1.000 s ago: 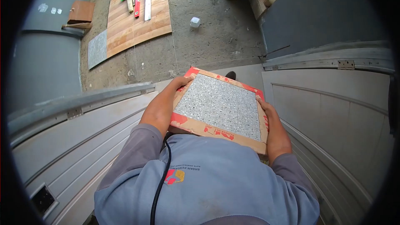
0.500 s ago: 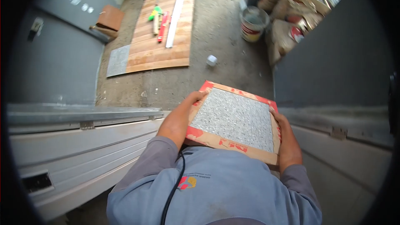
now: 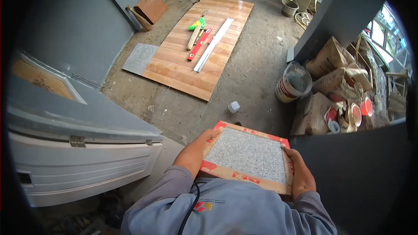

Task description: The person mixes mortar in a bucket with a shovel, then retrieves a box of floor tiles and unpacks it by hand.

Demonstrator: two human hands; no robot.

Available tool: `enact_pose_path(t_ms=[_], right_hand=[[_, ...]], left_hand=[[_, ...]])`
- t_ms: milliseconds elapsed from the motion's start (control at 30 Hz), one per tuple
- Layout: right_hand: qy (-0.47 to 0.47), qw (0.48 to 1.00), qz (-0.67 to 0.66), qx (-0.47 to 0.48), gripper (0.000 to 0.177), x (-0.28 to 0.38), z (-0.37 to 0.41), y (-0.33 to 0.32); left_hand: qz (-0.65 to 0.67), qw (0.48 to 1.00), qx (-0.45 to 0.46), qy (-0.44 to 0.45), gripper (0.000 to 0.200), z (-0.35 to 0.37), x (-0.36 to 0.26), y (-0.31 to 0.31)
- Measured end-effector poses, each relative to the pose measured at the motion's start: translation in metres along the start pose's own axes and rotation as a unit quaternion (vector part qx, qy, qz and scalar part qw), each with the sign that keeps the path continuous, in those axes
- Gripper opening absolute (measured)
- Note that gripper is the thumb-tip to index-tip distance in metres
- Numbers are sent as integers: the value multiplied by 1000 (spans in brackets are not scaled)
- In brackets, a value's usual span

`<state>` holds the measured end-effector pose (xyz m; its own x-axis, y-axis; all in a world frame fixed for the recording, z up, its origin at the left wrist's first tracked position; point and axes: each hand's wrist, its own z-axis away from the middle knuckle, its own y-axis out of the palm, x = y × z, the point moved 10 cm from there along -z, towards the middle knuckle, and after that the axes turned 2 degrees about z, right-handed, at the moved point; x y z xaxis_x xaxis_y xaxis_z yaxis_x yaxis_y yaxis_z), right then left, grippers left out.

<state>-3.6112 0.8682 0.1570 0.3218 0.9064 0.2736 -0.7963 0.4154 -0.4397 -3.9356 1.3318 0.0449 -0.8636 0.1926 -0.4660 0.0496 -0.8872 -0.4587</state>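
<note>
— What is nearest to you?
— I see a flat red-and-brown cardboard box of speckled grey tiles (image 3: 246, 154) close to the chest. The left hand (image 3: 204, 141) and right hand (image 3: 299, 174) grip its opposite edges.
— And beyond it?
— A white plastic bucket (image 3: 292, 82), then a brown wooden board (image 3: 183, 72).

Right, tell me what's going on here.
A person holds a cardboard box, a speckled grey tile showing in it, against the chest, left hand on its left edge, right hand on its right. Ahead on the concrete floor lie wood-pattern boards with a red level on them, a loose grey tile beside them and a bucket further right.
</note>
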Motion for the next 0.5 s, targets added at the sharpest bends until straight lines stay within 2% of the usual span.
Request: enact_pose_path(t_ms=[67, 200, 267, 333, 367, 400, 433, 467, 500], right_hand=[[-50, 998, 35, -35, 75, 32, 34, -13], [-27, 999, -6, -25, 76, 52, 12, -17], [-116, 993, -29, -14, 76, 121, 18, -21], [-65, 998, -7, 7, 77, 160, -14, -32], [-43, 999, 0, 16, 78, 180, -30, -38], [-56, 998, 12, 11, 76, 205, -24, -50], [-66, 998, 14, -8, 75, 173, 14, -47], [-86, 996, 31, -12, 74, 219, 19, -60], [-53, 998, 28, -15, 69, 241, 21, -70]], left_hand=[[-10, 999, -33, 2, 93, -38, 8, -15], [109, 992, -16, -66, 88, 44, -19, -65], [138, 987, -13, -79, 85, 33, -33, -100], [162, 983, -8, -82, 81, 2, -38, -127], [186, 979, -12, -79, 76, 29, -68, -148], [172, 983, -10, -70, 74, 11, -75, -158], [152, 987, 1, -46, 72, 25, -60, -138], [143, 989, -3, -37, 70, 4, -73, -157], [172, 984, -8, -37, 69, 6, -90, -169]])
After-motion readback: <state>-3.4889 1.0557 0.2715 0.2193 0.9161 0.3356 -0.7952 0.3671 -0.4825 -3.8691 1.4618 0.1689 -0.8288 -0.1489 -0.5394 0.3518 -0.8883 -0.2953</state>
